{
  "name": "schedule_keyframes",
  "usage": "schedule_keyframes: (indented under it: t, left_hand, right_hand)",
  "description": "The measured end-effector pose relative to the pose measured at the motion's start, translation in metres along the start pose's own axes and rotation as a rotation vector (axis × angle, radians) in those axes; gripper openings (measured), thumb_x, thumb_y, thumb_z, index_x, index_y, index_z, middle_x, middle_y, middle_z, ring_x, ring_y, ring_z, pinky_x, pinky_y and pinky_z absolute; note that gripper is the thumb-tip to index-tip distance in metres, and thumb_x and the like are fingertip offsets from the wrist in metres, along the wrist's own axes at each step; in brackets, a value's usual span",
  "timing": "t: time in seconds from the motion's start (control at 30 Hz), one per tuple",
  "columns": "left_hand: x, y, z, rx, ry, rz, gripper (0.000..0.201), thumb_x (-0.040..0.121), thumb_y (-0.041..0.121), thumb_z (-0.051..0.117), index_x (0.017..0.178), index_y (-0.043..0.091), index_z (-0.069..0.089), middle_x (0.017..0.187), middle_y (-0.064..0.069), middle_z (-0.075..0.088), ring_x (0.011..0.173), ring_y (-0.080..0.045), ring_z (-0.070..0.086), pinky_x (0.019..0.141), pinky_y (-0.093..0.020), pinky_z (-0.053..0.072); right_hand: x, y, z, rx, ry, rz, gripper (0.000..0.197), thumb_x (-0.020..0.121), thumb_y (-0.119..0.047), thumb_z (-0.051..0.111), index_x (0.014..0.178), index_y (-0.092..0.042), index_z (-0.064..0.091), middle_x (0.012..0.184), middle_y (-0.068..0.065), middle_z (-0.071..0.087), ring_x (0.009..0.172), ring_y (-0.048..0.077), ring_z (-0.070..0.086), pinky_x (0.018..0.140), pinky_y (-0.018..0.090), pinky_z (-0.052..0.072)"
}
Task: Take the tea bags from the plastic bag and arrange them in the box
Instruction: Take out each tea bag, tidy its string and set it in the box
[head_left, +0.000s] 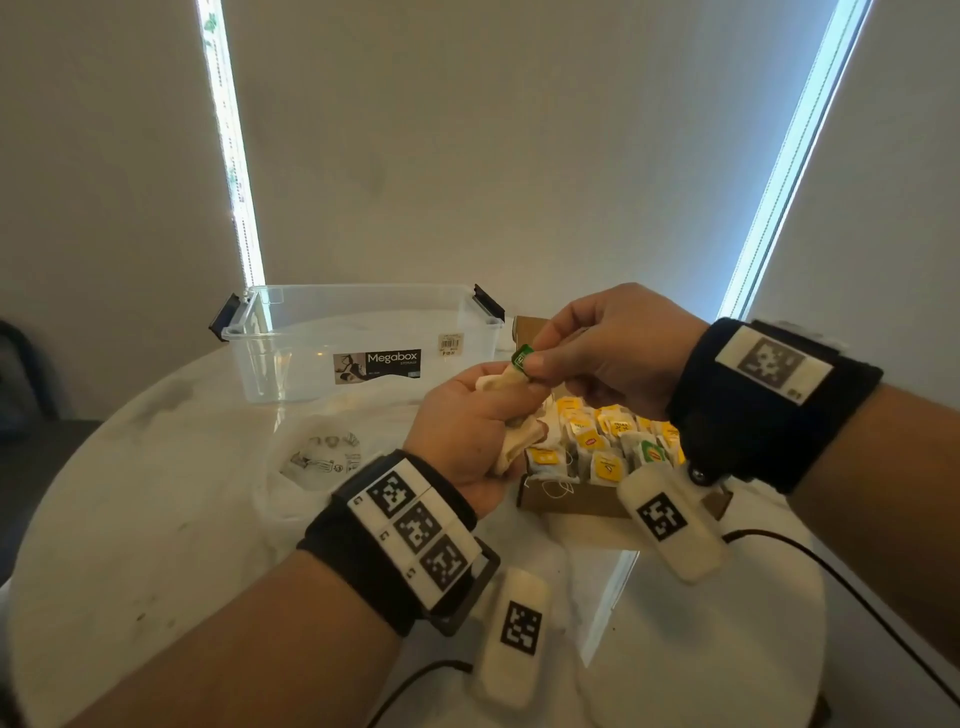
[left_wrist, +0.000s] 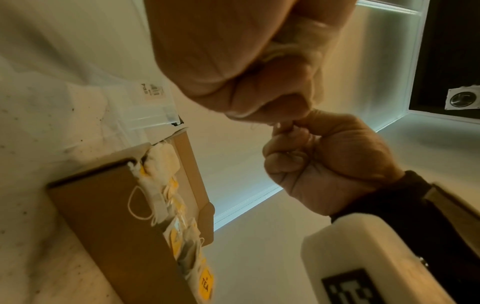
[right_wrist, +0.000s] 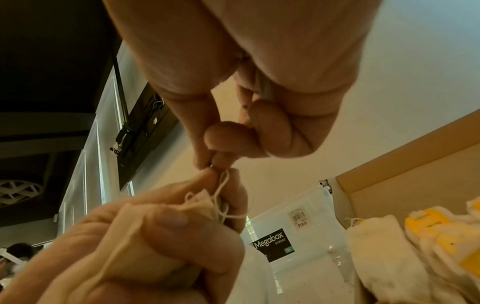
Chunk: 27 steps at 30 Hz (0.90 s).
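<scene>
The round white tabletop (head_left: 130, 519) carries a clear plastic storage box (head_left: 363, 338) with black latches at the far side. In front of it, to the left, lies a crumpled white plastic bag (head_left: 311, 462). To the right stands an open brown cardboard box (head_left: 566, 501), with rows of white tea bags with yellow tags (head_left: 597, 447) inside. Above this box, the left hand (head_left: 467, 431) grips a pale paper tea bag (head_left: 501, 382) in its curled fingers. The right hand (head_left: 613, 343) pinches the small green tag (head_left: 521, 357) of this tea bag between thumb and forefinger.
</scene>
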<state>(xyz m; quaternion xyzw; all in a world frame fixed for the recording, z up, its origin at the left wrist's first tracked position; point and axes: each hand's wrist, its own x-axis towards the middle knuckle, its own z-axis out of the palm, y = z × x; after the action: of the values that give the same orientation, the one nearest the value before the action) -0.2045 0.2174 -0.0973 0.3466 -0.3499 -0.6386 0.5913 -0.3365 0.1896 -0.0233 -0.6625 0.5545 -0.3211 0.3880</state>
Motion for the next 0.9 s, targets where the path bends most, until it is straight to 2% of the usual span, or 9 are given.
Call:
schedule_keyframes:
  t: [0.1,0.2,0.27,0.4,0.5,0.57,0.67,0.77,0.9]
  left_hand:
    - [-0.001,0.001,0.003,-0.002,-0.003,0.027,0.021,0.092,0.002,0.063,0.111,0.009,0.063,0.072,-0.006,0.062,0.047,-0.012,0.056,0.033,-0.017,0.038]
    - [0.001,0.0,0.008,-0.013,0.077,0.057,0.014,0.094,0.005,0.062,0.105,0.013,0.066,0.076,-0.007,0.065,0.049,-0.012,0.06,0.035,-0.017,0.04]
    - [0.002,0.0,0.011,-0.041,0.124,0.067,0.014,0.096,0.007,0.061,0.108,0.012,0.066,0.08,-0.008,0.067,0.048,-0.011,0.062,0.035,-0.016,0.04]
    - [0.003,0.001,0.015,-0.053,0.157,0.068,0.017,0.096,0.007,0.061,0.112,0.009,0.065,0.082,-0.01,0.066,0.043,-0.01,0.063,0.033,-0.016,0.04]
    - [0.003,0.001,0.015,-0.017,0.153,0.082,0.014,0.095,0.005,0.061,0.107,0.008,0.067,0.08,-0.012,0.066,0.044,-0.011,0.062,0.033,-0.015,0.039]
    - [0.003,0.001,0.014,0.014,0.154,0.088,0.011,0.094,0.006,0.063,0.103,0.009,0.067,0.079,-0.011,0.067,0.047,-0.012,0.063,0.034,-0.015,0.039]
    - [0.004,0.0,0.012,0.065,0.165,0.096,0.007,0.092,0.009,0.067,0.097,0.013,0.068,0.078,-0.008,0.068,0.054,-0.014,0.061,0.035,-0.016,0.038]
    - [0.009,-0.001,0.009,0.089,0.186,0.097,0.011,0.09,0.009,0.069,0.1,0.014,0.067,0.077,-0.006,0.067,0.049,-0.01,0.061,0.034,-0.018,0.038]
    - [0.011,-0.001,0.002,0.073,0.173,0.038,0.022,0.09,0.019,0.07,0.111,0.013,0.065,0.084,-0.006,0.068,0.051,-0.011,0.062,0.033,-0.02,0.035]
  right_hand:
    - [0.002,0.0,0.004,0.021,0.029,0.041,0.01,0.082,-0.009,0.079,0.091,-0.006,0.076,0.072,0.01,0.064,0.052,0.013,0.049,0.05,0.026,0.041]
    - [0.006,0.001,0.01,0.079,0.102,0.067,0.015,0.087,-0.011,0.075,0.095,0.002,0.075,0.07,0.009,0.059,0.053,0.014,0.044,0.049,0.026,0.036]
    - [0.01,0.002,0.012,0.087,0.14,0.093,0.017,0.087,-0.01,0.073,0.096,0.005,0.074,0.068,0.008,0.058,0.053,0.014,0.043,0.05,0.026,0.035]
    - [0.014,0.006,0.006,-0.088,0.172,0.011,0.023,0.082,-0.015,0.074,0.099,0.0,0.075,0.074,0.007,0.062,0.057,0.014,0.049,0.05,0.025,0.04]
    - [0.009,0.003,0.0,-0.04,0.131,-0.08,0.011,0.088,-0.014,0.073,0.097,-0.017,0.078,0.089,0.004,0.073,0.066,0.015,0.052,0.055,0.026,0.042]
    - [0.006,0.001,-0.004,-0.081,0.098,-0.134,0.01,0.089,-0.017,0.073,0.096,-0.022,0.079,0.088,0.003,0.076,0.066,0.012,0.057,0.054,0.024,0.046]
    - [0.006,0.001,-0.005,-0.255,0.06,-0.18,0.007,0.085,-0.024,0.078,0.091,-0.024,0.081,0.078,0.001,0.077,0.065,0.009,0.065,0.062,0.022,0.051]
    - [0.011,0.0,-0.004,-0.295,0.034,-0.201,0.007,0.084,-0.022,0.079,0.091,-0.022,0.08,0.076,-0.004,0.077,0.072,0.009,0.074,0.073,0.022,0.055]
    - [0.018,-0.001,-0.004,-0.326,0.04,-0.235,0.004,0.084,-0.016,0.079,0.086,-0.019,0.076,0.08,-0.001,0.077,0.072,0.012,0.075,0.073,0.025,0.061]
